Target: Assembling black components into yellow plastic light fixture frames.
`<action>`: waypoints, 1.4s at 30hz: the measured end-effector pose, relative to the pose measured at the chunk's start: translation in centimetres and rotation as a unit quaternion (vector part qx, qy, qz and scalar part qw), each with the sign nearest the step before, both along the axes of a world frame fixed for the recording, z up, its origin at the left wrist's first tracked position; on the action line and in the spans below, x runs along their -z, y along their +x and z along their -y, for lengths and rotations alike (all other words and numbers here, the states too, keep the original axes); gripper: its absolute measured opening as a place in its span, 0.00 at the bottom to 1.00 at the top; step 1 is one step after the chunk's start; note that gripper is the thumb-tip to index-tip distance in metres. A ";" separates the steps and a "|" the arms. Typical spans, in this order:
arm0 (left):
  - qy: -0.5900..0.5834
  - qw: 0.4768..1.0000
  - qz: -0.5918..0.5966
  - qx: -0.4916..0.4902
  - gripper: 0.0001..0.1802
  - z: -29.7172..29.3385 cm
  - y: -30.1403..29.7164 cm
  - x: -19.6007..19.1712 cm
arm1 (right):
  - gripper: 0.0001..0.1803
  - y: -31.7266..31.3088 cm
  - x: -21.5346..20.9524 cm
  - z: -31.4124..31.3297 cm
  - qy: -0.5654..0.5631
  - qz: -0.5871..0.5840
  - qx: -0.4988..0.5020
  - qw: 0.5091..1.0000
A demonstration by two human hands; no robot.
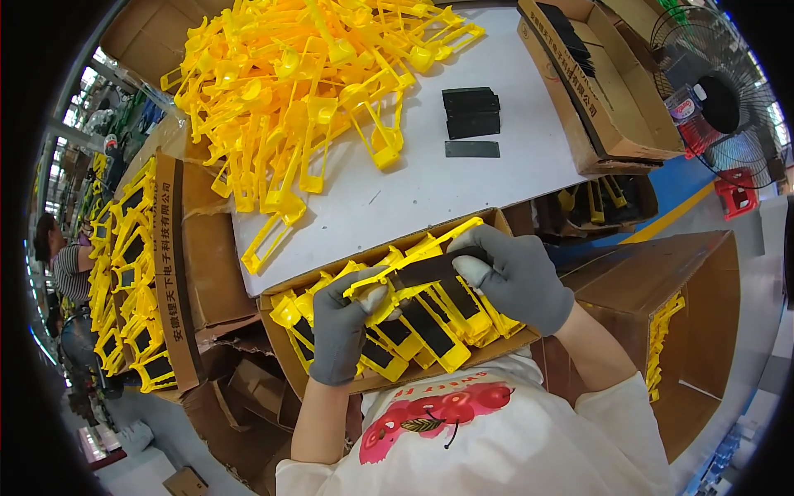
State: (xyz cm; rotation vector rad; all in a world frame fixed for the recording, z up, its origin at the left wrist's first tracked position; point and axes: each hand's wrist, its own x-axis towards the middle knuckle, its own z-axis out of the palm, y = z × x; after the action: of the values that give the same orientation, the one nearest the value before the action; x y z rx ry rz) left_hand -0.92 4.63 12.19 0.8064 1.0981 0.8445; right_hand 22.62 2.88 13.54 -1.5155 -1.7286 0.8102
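Observation:
My left hand point(337, 324), in a grey glove, grips one end of a yellow plastic frame point(447, 237). My right hand point(523, 277), gloved alike, pinches a black rectangular plate point(430, 269) that lies along the frame. How far the plate sits inside the frame is partly hidden by my fingers. Both hands are above a cardboard box point(285, 326) full of yellow frames with black plates point(432, 329) in them. Beyond it, on the white table point(356, 217), a large heap of bare yellow frames point(281, 99) is piled up.
A small stack of black plates point(471, 112) is on the table. An open carton point(612, 99) with more plates stands at the right, near a fan point(718, 97). Another box of frames point(188, 273) is at the left, and a person point(66, 256) sits beyond it.

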 end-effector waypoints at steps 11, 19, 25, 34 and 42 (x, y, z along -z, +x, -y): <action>-0.013 1.000 0.026 0.003 0.15 0.1 0.8 0.1 | 0.08 0.1 0.3 0.3 0.000 0.005 0.012 1.000; -0.054 0.998 0.012 0.033 0.15 0.1 1.6 -0.4 | 0.10 -0.6 1.2 1.2 0.024 0.068 0.017 0.997; -0.011 1.000 -0.019 0.018 0.14 0.7 1.9 -0.4 | 0.24 -0.6 0.3 1.6 0.076 0.187 0.102 0.974; -0.032 0.991 -0.073 0.110 0.12 1.8 0.2 -0.4 | 0.12 -0.6 2.9 4.9 -0.050 0.028 0.020 0.998; 0.203 0.929 -0.250 0.184 0.26 -2.6 4.1 1.9 | 0.20 -0.4 4.3 8.1 -0.076 0.175 0.086 0.978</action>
State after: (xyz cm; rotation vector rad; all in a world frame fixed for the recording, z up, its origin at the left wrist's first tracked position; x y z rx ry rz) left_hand 3.16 7.27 10.33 1.5877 1.1692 0.5597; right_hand 22.24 -5.25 9.25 -1.9763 -1.7796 0.6247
